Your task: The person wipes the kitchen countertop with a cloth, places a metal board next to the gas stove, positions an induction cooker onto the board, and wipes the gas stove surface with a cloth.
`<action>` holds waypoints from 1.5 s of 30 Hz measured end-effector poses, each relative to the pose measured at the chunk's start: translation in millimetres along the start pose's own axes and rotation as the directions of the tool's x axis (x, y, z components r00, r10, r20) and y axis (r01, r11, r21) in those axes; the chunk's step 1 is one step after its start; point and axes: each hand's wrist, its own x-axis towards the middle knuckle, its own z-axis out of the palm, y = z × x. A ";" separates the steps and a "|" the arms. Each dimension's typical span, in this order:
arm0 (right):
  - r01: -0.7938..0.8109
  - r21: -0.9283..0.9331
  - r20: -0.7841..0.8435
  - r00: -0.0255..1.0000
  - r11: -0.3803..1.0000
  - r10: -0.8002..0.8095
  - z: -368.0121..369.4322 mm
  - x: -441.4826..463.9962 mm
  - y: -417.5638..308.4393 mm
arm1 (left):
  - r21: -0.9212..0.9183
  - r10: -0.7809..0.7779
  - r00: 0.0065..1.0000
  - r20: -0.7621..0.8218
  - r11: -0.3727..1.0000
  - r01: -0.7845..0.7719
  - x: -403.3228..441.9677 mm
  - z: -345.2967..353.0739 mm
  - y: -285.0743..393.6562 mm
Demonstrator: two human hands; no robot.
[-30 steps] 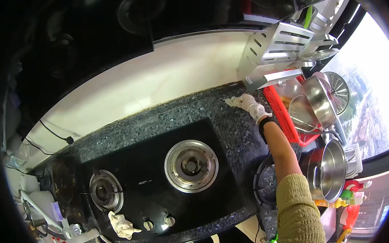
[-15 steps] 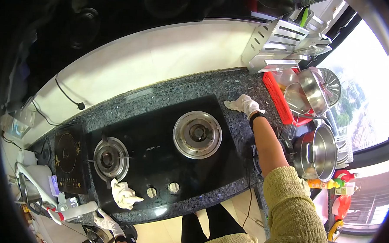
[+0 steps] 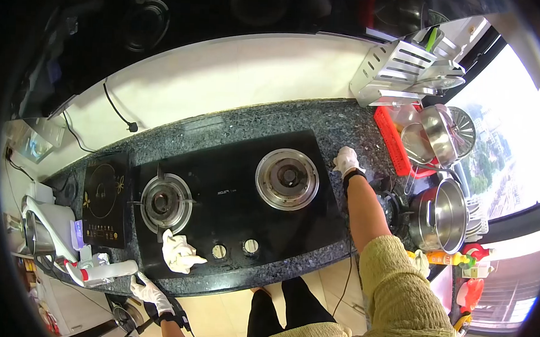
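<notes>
My right hand [image 3: 346, 160], in a thin white glove, presses on the dark speckled counter [image 3: 359, 127] just right of the black gas stove [image 3: 222, 166]. Its fingers are bunched together, and anything inside them is hidden. At the front edge of the counter, my gloved left hand [image 3: 149, 291] rests with its fingers stretched out and apart, close to a white spray bottle [image 3: 112, 270] lying on its side. A crumpled white cloth [image 3: 179, 252] lies at the stove's front left, beside the left burner [image 3: 165, 203] and a knob [image 3: 219, 251].
A red basket [image 3: 393, 141] with metal bowls and strainers stands at the back right, below a slotted steel rack [image 3: 396, 64]. Nearer is a steel pot [image 3: 445, 216]. An induction plate [image 3: 103, 198] lies left of the stove. A black hood [image 3: 186, 14] hangs above.
My right hand has moved back toward me along the counter and its fingers are now more bunched. My left hand has come fully into view at the front edge. The view has shifted.
</notes>
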 end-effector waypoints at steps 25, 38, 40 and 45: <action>0.044 0.998 -0.060 0.910 -0.048 -0.410 -186.8 -83.4 28.7 | 0.028 0.028 1.000 -0.013 0.999 -0.028 0.5 0.5 -3.4; -0.196 0.621 0.272 0.962 0.759 0.026 -73.5 -125.5 -18.4 | 0.054 0.045 0.999 0.009 0.998 -0.045 2.3 3.7 -8.0; -0.295 0.794 0.223 0.955 0.532 0.197 -67.5 -115.1 -24.0 | 0.073 0.040 0.999 0.004 0.997 -0.040 3.6 5.2 -9.0; -0.290 0.927 0.351 0.893 -0.236 0.281 -4.9 -75.1 -25.3 | 0.043 0.041 0.999 0.013 0.998 -0.042 -0.4 -3.5 0.8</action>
